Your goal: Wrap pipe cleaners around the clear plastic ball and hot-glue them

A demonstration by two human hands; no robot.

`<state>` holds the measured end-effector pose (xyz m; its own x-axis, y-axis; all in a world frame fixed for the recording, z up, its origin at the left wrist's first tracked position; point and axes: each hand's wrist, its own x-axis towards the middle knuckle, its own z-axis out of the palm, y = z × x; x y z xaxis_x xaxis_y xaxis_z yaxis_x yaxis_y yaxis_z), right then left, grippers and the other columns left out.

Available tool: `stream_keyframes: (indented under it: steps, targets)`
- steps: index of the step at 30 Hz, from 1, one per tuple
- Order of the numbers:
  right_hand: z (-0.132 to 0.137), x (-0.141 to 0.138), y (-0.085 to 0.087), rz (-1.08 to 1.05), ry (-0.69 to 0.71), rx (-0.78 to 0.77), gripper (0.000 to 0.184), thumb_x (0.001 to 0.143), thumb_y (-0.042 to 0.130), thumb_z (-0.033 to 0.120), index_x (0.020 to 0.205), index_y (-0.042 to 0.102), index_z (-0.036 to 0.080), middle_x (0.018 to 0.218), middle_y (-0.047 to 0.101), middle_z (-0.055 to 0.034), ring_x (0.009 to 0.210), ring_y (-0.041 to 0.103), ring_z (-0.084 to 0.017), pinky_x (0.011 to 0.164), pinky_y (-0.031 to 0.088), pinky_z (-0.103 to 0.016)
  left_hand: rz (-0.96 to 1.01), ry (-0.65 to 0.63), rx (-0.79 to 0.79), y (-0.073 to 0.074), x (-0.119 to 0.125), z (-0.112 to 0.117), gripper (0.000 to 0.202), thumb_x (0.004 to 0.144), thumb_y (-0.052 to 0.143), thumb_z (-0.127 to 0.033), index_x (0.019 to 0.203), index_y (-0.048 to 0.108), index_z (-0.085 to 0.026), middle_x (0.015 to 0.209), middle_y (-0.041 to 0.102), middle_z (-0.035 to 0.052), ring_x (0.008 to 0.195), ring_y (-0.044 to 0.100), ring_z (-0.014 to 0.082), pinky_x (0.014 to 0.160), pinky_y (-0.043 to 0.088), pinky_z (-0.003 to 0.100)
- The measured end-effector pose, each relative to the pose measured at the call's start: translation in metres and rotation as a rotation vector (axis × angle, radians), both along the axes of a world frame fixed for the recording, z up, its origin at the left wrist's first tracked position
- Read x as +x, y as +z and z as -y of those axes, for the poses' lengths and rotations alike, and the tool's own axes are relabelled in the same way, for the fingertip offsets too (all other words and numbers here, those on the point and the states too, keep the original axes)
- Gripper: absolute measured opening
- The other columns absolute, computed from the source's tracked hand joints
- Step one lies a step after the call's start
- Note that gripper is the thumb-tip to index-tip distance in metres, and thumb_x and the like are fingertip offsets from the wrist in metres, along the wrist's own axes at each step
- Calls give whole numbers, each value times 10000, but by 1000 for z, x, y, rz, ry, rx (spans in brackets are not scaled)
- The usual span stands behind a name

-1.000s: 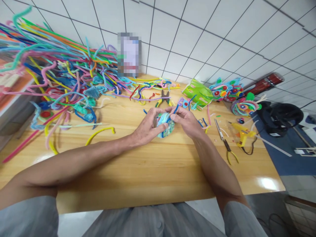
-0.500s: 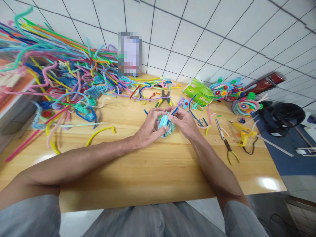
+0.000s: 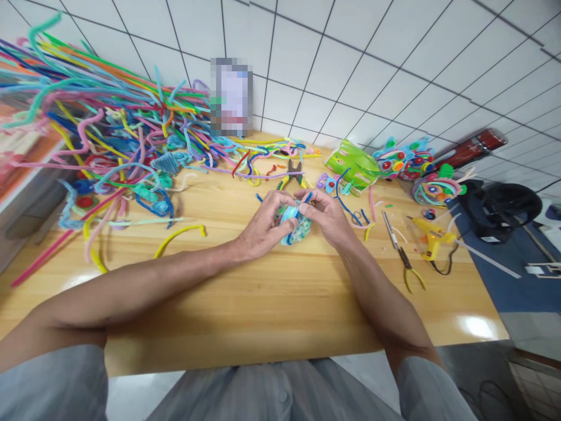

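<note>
Both hands meet over the middle of the wooden table (image 3: 263, 304). My left hand (image 3: 263, 228) has its fingers curled round a small coiled pipe-cleaner piece (image 3: 294, 228) in light blue and green. My right hand (image 3: 326, 216) pinches the top of the same piece, where a dark blue pipe-cleaner end (image 3: 308, 197) sticks out between its fingertips. Most of the coil is hidden behind my fingers.
A large tangle of coloured pipe cleaners (image 3: 109, 134) covers the far left. A loose yellow pipe cleaner (image 3: 179, 235) lies left of my hands. Cutters (image 3: 293, 173), a green packet (image 3: 353, 165), finished coiled figures (image 3: 416, 169), pliers (image 3: 401, 254) and a yellow glue gun (image 3: 432, 240) lie to the right.
My hands have drawn closer together on the coiled piece, and my right fingertips have shifted slightly left onto its top. Nothing else on the table has moved.
</note>
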<state>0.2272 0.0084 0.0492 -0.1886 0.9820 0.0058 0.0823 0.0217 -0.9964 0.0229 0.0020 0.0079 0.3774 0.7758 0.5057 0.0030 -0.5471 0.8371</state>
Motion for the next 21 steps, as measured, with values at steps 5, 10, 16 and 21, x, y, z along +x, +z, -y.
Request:
stream_keyframes:
  steps: [5, 10, 16, 21]
  targets:
    - [3, -3, 0, -14, -27, 16, 471, 723, 960, 627, 847, 707, 249, 1196, 746, -31, 914, 661, -177, 815, 569, -322, -16, 35, 31, -3, 1, 4, 254, 1068, 633, -340, 1299, 550, -273, 1356, 590, 94, 1330, 575, 264, 1162, 502, 459]
    - [3, -3, -1, 29, -18, 48, 448, 752, 939, 615, 873, 706, 251, 1224, 744, -39, 936, 653, -183, 850, 565, -333, -43, 56, 38, -7, 1, 6, 335, 1075, 633, -436, 1351, 527, -279, 1408, 563, 118, 1411, 531, 288, 1224, 476, 509]
    - [3, -3, -3, 31, 0, 69, 402, 756, 958, 551, 851, 717, 243, 1206, 739, -36, 940, 650, -179, 858, 540, -331, -29, 26, -228, -5, 4, 4, 438, 1040, 659, -462, 1384, 488, -252, 1363, 590, 110, 1242, 615, 270, 1036, 562, 443]
    - [1, -1, -1, -12, 9, 30, 378, 775, 937, 539, 869, 714, 248, 1197, 743, -36, 961, 666, -191, 870, 549, -343, 1, 19, -295, -4, 5, 2, 374, 1020, 663, -402, 1334, 538, -241, 1263, 642, 76, 1141, 642, 246, 962, 562, 397]
